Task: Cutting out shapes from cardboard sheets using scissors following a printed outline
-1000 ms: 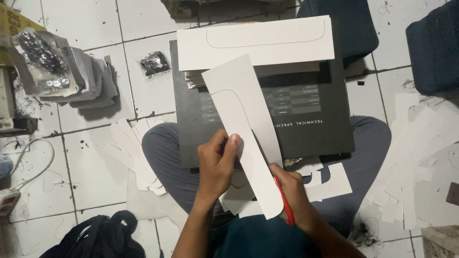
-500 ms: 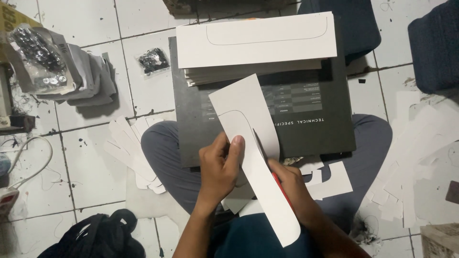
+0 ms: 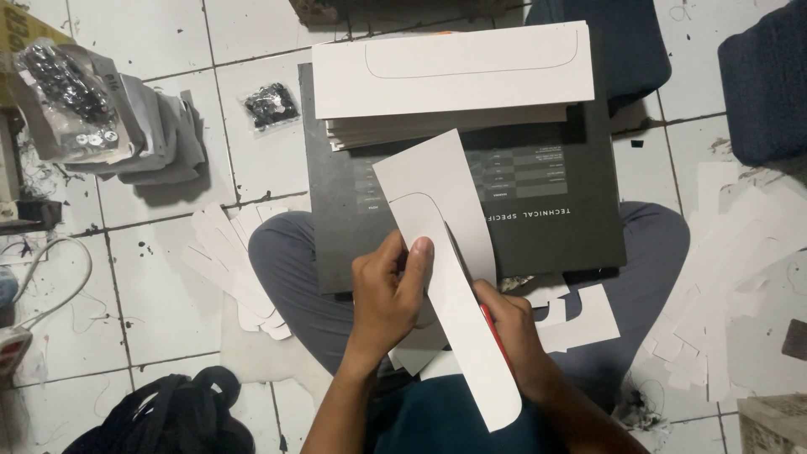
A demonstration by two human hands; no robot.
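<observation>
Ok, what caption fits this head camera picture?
Left hand holds white card while right hand cuts it over a dark board.

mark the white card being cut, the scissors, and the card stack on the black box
white card (image 3: 437, 219), head view, on its upper uncut part.
scissors (image 3: 496, 336), head view, on the red handle beside the right hand.
card stack (image 3: 454, 71), head view, on the middle of the top sheet.
</observation>
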